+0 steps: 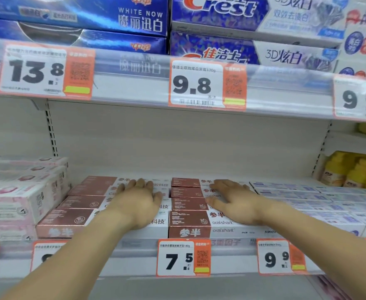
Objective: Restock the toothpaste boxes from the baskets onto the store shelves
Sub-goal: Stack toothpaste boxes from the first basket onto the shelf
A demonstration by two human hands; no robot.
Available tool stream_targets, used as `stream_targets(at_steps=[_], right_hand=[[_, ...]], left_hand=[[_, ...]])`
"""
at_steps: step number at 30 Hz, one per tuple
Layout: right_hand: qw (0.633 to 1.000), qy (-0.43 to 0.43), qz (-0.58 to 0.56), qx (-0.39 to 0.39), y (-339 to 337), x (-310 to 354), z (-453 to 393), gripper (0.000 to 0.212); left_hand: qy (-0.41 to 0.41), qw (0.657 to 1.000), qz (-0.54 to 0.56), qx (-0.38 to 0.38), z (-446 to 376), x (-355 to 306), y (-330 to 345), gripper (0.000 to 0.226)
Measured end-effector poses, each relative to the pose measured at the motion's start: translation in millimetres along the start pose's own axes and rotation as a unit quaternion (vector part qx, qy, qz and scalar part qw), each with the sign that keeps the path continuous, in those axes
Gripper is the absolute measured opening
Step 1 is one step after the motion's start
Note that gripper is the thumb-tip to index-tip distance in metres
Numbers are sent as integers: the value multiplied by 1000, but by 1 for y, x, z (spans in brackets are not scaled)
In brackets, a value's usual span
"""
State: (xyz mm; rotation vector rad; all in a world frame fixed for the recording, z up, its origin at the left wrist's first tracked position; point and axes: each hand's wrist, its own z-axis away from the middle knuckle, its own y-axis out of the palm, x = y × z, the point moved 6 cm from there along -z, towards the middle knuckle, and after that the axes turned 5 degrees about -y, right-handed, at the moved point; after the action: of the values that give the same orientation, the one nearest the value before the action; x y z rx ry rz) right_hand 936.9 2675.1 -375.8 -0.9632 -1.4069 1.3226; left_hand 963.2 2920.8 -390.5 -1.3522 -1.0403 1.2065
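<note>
Clearly the person is squaring up boxes already on the lower shelf (134, 263): the left hand (137, 201) is lying flat, fingers straight and slightly spread, on the left column of pink-and-white toothpaste boxes (78, 207), while the right hand (231, 200) is pressing flat, fingers spread wide, on the brown-and-white boxes (188, 204) just beside it. Four boxes are showing front to back in each of those two columns, neither hand is holding anything, and no basket is showing, so the next move is probably calling for a reach back for more stock
</note>
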Motion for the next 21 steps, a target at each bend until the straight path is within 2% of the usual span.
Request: stream_targets(at_steps=[13,18,20,21], right_hand=[[999,1,-19,-33,1,4,4,66],[999,-10,-36,-16,-1,12,11,65],[998,-23,-48,-44,-5,21,23,61],[994,-36,-62,-83,-8,26,32,58]], left_hand=[[-25,999,7,-34,4,-2,0,60],[-28,999,-5,20,3,-2,2,62],[-14,999,9,44,13,-9,-3,62],[-2,999,24,32,21,-13,-7,62]])
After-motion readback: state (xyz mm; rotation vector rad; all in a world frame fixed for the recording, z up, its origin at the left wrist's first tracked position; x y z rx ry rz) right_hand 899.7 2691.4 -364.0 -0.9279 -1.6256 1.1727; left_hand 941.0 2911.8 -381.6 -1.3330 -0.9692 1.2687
